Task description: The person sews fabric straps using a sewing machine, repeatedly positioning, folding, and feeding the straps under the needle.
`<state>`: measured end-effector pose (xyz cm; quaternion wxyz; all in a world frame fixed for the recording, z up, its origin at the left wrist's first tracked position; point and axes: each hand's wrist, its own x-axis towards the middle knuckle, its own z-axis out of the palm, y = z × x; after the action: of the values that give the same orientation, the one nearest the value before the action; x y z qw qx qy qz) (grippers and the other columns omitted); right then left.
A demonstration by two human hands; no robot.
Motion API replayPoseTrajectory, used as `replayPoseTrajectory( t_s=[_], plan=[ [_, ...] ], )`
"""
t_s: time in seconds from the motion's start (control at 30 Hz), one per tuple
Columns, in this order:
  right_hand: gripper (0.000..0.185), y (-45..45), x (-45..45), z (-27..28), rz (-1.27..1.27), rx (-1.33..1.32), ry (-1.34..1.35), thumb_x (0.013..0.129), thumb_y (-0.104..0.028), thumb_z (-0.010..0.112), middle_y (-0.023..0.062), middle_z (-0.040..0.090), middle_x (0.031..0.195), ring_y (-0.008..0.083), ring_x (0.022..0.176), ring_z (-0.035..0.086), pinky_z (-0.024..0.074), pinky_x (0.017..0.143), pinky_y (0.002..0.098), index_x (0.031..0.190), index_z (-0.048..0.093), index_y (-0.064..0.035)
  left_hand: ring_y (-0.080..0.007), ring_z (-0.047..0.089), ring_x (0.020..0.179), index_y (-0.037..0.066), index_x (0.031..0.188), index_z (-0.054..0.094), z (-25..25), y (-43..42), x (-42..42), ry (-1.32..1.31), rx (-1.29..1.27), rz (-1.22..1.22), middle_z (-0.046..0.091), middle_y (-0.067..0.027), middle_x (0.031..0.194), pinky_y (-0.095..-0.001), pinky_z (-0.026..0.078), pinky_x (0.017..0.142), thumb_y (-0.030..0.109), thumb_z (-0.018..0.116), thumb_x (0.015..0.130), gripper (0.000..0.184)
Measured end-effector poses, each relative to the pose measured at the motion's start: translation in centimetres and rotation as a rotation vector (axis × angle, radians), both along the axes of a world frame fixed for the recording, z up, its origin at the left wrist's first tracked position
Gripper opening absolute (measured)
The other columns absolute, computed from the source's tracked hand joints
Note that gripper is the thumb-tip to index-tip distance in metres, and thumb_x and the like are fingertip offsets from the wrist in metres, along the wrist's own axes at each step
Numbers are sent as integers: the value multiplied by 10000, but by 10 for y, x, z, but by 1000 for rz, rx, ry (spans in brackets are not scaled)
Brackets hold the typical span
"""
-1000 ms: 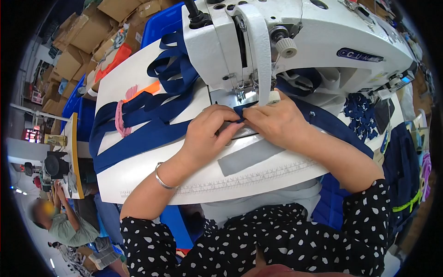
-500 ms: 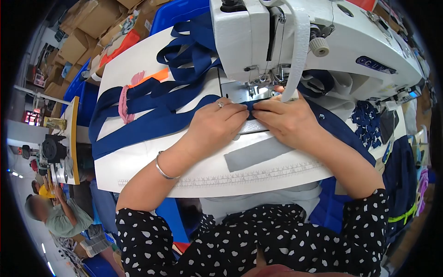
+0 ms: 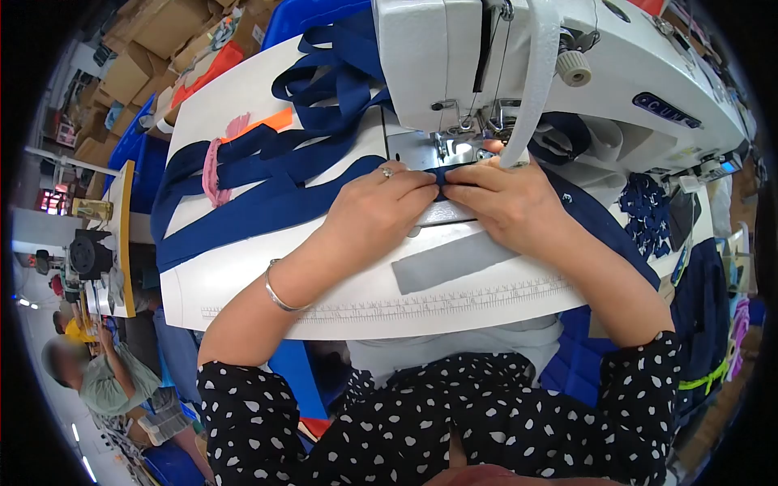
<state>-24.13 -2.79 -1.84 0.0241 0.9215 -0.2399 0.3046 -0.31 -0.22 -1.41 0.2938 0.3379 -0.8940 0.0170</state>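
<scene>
My left hand [image 3: 379, 204] has its fingers pressed together on the navy fabric strip [image 3: 279, 202], just in front of the needle area. Facing it, my right hand [image 3: 510, 197] pinches the same navy fabric, and a narrow piece of it shows between the fingertips. Both hands rest by the metal plate of the white sewing machine [image 3: 454, 57], under its presser foot [image 3: 442, 151]. Leftward, the strip runs in loose folds, with a pink tie [image 3: 212, 174] around part of it. A grey strip [image 3: 450, 263] lies flat below my hands.
An orange piece [image 3: 271, 121] lies among the navy loops. A printed ruler [image 3: 381, 309] runs along the table's front edge. Dark patterned scraps [image 3: 646, 212] lie at the right. Cardboard boxes [image 3: 166, 36] stand at the upper left; another person [image 3: 117, 381] sits at the far left.
Over the past second the view has shifted, so the machine appears farther right. My fingertips have straightened and lie closer to level on the navy fabric, still in front of the needle.
</scene>
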Motion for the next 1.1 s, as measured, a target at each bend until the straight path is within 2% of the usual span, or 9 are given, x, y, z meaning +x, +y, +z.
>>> replayPoseTrajectory(
  t_s=[0.23,0.43,0.73,1.1],
  plan=[
    [237,2,-1,-1,-2,-6,32,810,-101,642,16,718,1093,184,963,687,415,1019,378,1019,754,-105,-260,674,1024,32,1113,717,3,7,3,-113,77,18,703,-97,1151,-339,576,852,25,660,774,344],
    [243,-4,-5,-3,-92,-56,79,810,-102,633,12,716,1080,190,987,675,420,1029,390,1026,743,-103,-266,646,1101,29,1200,686,2,-5,-1,-126,86,16,678,-97,1229,-340,566,898,45,633,803,401],
    [235,-9,-4,-2,-107,-50,43,812,-101,633,10,716,982,208,935,675,437,1009,396,1020,741,-109,-271,650,1077,21,1209,679,-1,-8,-3,-100,72,39,665,-104,1182,-338,558,907,27,627,805,407],
    [300,-12,-6,-4,-110,35,67,833,-62,616,26,747,984,243,945,679,420,1063,433,1100,743,-119,-273,646,1085,35,1201,680,-1,-9,-3,-125,64,52,651,-102,1190,-352,553,915,37,628,830,375]
  ],
)
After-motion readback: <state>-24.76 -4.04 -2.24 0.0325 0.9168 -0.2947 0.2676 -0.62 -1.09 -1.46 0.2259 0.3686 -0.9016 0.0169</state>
